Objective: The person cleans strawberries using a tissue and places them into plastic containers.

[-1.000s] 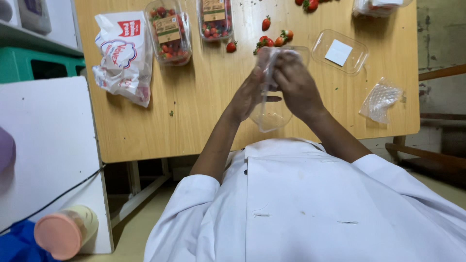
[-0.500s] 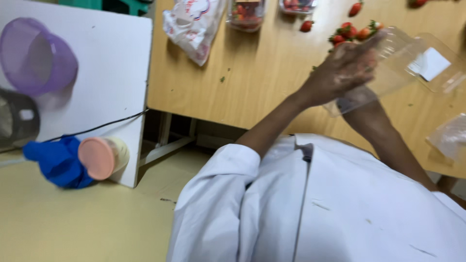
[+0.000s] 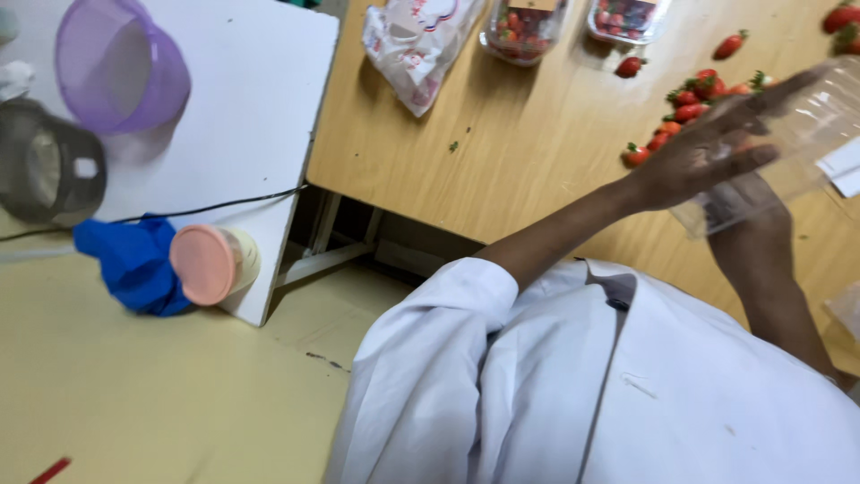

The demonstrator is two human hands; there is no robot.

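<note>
Wooden tabletop (image 3: 537,170) fills the upper part of my view, with a white board (image 3: 251,116) to its left and pale yellow floor (image 3: 134,394) below. I hold a clear plastic clamshell box (image 3: 788,143) up above the table at the right edge of the view. My left hand (image 3: 708,148) lies spread against the near side of the box, fingers (image 3: 770,94) stretched out along it. My right hand (image 3: 748,202) sits under and behind the box, seen partly through the plastic; how tightly it closes I cannot tell. A white label (image 3: 840,166) shows at the far end of the box.

Loose strawberries (image 3: 685,112) lie scattered on the table just beyond my left hand. Farther back stand two filled strawberry punnets (image 3: 524,27) and a crumpled white plastic bag (image 3: 417,40). On the white board sit a purple bowl (image 3: 121,67) and a dark strainer (image 3: 49,170), with a black cable (image 3: 206,209) running across it. Near the board's lower edge lie a blue cloth (image 3: 130,260) and a jar with a pink lid (image 3: 210,263). My white coat sleeves (image 3: 466,358) cover the foreground.
</note>
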